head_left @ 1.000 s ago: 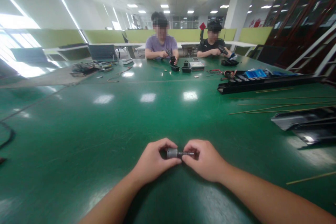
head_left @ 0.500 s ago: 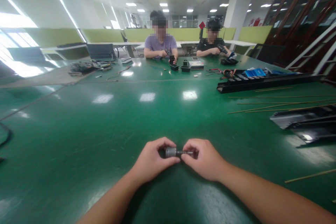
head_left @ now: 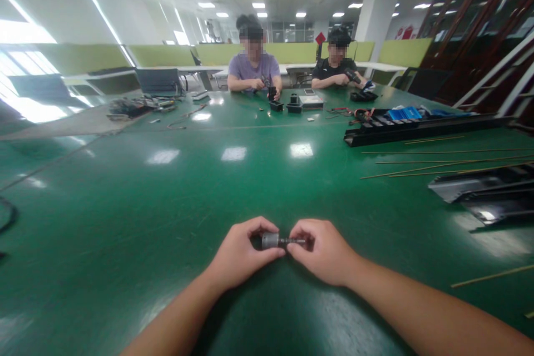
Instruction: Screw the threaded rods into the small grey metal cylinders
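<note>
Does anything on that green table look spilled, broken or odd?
Nothing looks spilled or plainly broken. The thin rods at right lie loose at uneven angles, which looks untidy. The grey part in the left hand shows no obvious damage.

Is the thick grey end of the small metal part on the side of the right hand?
No, the thick grey end sits at the left hand, while the thin shaft points to the right hand.

Level and crosswise sat the metal piece [head_left: 275, 241], a stout grey drum [head_left: 270, 241] to the left, a slim, darker shaft [head_left: 288, 241] running out right, dead in line! The left hand [head_left: 246, 250] curled round the drum, the right hand [head_left: 323, 250] round the shaft's far end.
</note>
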Demonstrator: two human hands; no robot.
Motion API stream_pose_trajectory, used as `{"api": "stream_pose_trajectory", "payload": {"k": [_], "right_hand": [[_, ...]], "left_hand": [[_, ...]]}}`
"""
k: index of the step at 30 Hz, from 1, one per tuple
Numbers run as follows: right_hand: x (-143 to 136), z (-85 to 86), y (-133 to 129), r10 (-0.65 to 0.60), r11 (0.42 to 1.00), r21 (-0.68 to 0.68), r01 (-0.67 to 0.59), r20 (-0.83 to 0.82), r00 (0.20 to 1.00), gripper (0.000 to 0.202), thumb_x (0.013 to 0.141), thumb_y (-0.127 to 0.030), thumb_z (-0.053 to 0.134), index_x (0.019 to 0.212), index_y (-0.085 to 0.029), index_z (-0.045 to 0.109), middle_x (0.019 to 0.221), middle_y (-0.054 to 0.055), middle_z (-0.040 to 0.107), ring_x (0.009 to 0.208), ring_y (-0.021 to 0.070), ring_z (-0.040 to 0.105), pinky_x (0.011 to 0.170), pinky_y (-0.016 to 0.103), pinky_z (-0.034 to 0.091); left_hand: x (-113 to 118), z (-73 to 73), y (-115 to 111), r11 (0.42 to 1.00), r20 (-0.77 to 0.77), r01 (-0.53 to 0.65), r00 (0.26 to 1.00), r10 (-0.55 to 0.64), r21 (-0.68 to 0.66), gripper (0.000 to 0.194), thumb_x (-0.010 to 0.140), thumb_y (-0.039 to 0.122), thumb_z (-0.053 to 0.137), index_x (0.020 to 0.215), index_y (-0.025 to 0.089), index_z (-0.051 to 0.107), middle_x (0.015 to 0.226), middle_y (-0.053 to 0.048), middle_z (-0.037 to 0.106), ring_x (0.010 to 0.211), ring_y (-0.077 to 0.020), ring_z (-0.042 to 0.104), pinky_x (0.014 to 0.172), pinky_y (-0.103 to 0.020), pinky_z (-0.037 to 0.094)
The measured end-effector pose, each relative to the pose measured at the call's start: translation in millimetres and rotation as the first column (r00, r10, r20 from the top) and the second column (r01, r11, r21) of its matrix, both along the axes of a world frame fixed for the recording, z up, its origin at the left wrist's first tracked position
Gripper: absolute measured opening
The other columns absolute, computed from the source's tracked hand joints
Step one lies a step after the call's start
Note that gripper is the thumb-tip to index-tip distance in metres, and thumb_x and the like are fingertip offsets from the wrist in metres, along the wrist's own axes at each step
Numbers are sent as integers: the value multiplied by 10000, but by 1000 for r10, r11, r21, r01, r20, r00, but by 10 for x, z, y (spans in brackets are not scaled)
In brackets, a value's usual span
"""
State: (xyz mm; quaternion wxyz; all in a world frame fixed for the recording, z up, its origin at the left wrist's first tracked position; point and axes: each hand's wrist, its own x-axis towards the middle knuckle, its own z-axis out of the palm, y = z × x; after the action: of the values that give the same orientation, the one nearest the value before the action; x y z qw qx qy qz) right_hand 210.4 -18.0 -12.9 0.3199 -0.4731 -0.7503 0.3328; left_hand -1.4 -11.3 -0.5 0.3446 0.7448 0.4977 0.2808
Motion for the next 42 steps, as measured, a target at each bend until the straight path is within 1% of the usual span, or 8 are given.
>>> {"api": "stream_pose_trajectory", "payload": {"k": [10,16,29,42], "right_hand": [[4,34,-19,18,1000,-8,-18,10,1000,40,768,-213,665,764,-176,679,673,-8,651,610,128,565,576,228,386],[11,25,-20,37,999,10,-37,12,999,34,767,-211,668,779,-181,680,688,-5,661,625,135,575,593,233,389],[10,40,-21,32,999,15,-33,8,999,28,767,-200,660,763,-174,671,669,-9,638,612,128,562,578,224,380],[13,26,-16,14,1000,27,-15,7,1000,26,752,-196,664,734,-178,662,646,-14,635,590,126,558,558,222,376]], "left_hand": [[-3,5,1,1000,-18,22,1000,-21,3,246,735,333,782,915,191,695,864,-11,707,802,-182,641,729,-272,462],[-15,-2,2,999,-24,37,999,-37,-1,231,742,313,780,917,195,687,872,-4,702,814,-180,640,743,-272,463],[-2,14,-2,1000,-26,32,999,-31,1,208,750,294,778,912,197,690,859,4,700,810,-174,636,745,-268,452],[6,33,-2,999,-35,36,999,-35,14,232,753,334,759,920,187,695,870,-17,709,811,-185,644,737,-273,470]]}}
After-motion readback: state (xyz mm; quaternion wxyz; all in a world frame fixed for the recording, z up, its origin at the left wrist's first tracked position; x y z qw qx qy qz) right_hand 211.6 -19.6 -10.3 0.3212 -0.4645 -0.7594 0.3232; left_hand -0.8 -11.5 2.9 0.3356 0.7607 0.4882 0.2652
